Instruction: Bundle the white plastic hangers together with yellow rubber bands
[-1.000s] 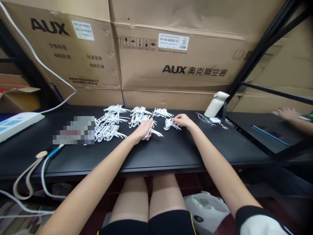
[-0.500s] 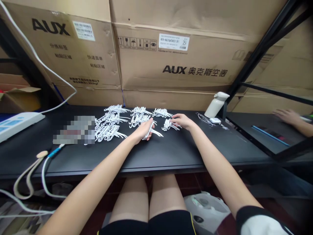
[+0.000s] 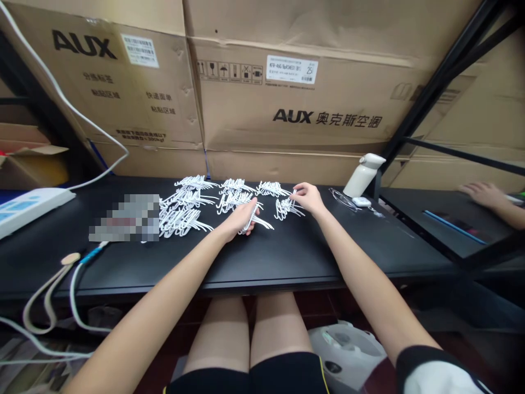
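Several bundles of small white plastic hooks lie spread across the back of a black table. My left hand is closed around one bundle of hooks near the table's middle. My right hand pinches a single white hook just above a small pile of hooks. Both forearms reach forward over the table's front edge.
Large AUX cardboard boxes form a wall behind the table. A white dispenser bottle and a small white object stand at the back right. A power strip and cables lie at left. Another person's hand rests on the neighbouring table at right.
My right hand has lifted slightly from the small pile and moved back, now pinching one hook. My left hand has stayed on its bundle.
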The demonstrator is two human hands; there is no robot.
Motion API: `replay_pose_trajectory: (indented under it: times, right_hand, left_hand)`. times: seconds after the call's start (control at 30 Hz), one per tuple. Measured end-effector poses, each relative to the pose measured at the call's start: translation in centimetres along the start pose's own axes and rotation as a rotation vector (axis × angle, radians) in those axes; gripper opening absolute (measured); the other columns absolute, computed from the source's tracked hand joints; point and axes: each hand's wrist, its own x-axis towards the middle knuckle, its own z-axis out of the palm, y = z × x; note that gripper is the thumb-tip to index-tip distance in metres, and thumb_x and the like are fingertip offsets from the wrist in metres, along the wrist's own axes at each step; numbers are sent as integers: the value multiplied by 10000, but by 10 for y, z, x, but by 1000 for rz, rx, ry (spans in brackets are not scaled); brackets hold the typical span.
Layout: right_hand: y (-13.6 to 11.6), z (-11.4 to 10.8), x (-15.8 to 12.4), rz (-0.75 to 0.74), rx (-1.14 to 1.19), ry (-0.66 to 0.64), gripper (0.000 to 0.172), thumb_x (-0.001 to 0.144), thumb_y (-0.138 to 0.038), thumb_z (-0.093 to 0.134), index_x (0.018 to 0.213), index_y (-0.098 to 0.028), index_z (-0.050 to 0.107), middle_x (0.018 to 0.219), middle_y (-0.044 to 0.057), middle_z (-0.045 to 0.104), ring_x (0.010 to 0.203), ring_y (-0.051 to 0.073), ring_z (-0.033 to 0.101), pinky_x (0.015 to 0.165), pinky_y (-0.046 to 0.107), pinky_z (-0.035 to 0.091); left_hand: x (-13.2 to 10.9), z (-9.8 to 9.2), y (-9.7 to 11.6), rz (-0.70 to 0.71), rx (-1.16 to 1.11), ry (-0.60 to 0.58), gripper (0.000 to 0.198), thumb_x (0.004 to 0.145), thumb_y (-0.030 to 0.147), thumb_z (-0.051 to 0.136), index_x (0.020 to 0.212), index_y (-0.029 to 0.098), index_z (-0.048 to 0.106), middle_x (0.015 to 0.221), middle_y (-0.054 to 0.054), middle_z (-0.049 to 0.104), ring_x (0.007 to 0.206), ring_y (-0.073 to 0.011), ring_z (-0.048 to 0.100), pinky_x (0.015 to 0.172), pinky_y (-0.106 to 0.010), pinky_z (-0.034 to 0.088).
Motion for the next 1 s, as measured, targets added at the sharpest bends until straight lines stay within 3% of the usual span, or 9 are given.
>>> replay_pose_trajectory:
  times: [0.1, 0.27, 0.6, 0.77, 1.0]
  right_hand:
    - [-1, 1, -3, -167, -11, 102, 312, 617, -231, 650, 921, -163, 649, 729, 4, 632, 652, 154, 576, 681, 286, 468]
    - [-7, -3, -8, -396, -68, 96, 293, 625, -198, 628, 916, -180, 648, 731, -2, 618, 702, 175, 584, 740, 312, 463]
    - [-9, -4, -6, -608, -74, 171, 263, 706, -155, 603, 965, -182, 638, 833, 46, 619, 789, 203, 597, 805, 354, 479]
    - [-10, -1, -6, -563, -31, 198, 276, 704, -180, 613, 979, -182, 645, 841, 43, 624, 788, 192, 602, 811, 346, 494]
    - [-2, -5, -3, -179, -175, 128, 335, 619, -194, 653, 950, -171, 696, 761, 23, 655, 709, 180, 619, 742, 312, 501]
  left_hand:
    - [0, 0, 0, 1, 7, 1, 412, 918, 555, 356, 748, 190, 447, 449, 59, 358, 318, -74, 335, 310, -187, 315]
    - [1, 0, -1, 3, 15, 5, 425, 907, 574, 366, 747, 189, 451, 454, 58, 359, 323, -72, 334, 313, -185, 317]
    - [2, -1, -2, 3, 13, 4, 428, 895, 587, 384, 759, 188, 453, 455, 61, 368, 326, -70, 344, 319, -177, 321]
    - [2, -1, -2, 21, 31, 8, 413, 888, 577, 418, 756, 187, 456, 456, 60, 376, 323, -69, 343, 316, -178, 317]
    - [1, -1, -2, 28, 42, 10, 395, 890, 558, 429, 758, 187, 453, 463, 61, 374, 322, -69, 339, 313, -184, 318]
